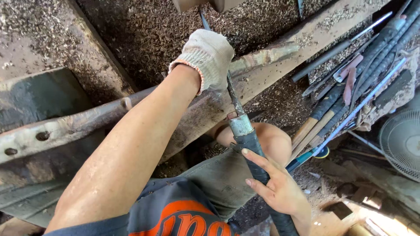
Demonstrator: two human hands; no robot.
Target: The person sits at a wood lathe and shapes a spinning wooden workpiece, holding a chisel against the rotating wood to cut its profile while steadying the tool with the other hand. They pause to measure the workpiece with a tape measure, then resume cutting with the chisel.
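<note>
From the head camera, looking down past the person's knee, a long turning tool [245,140] runs up the middle of the picture: a dark, tape-wrapped handle, a dull metal ferrule, then a thin steel shank that disappears under the glove. It lies slanted, its lower end near the bottom edge and its tip somewhere above the gloved fist, where I cannot see it.

The left hand [209,59], in a knitted white work glove with an orange cuff, is closed around the shank close to the long, flat tool rest bar [78,124], which crosses the frame on a diagonal. The right hand [275,185] is bare and only half closed: the palm cups the wrapped handle from the side while the fingers [256,158] lie nearly straight along it rather than curling round.

I judge the tool stiff and fairly heavy toward the steel end, with no give in it. The tape wrap looks grippy and is the natural place to hold; the bare ferrule and shank look smooth and slippery, better met with the glove.

Wood shavings [144,30] blanket the frame and floor. To the right more long-handled tools [350,87] lean in a bundle, and a fan grille [402,142] shows at the edge. A round wooden piece [205,4] sits at the very top, mostly cut off.
</note>
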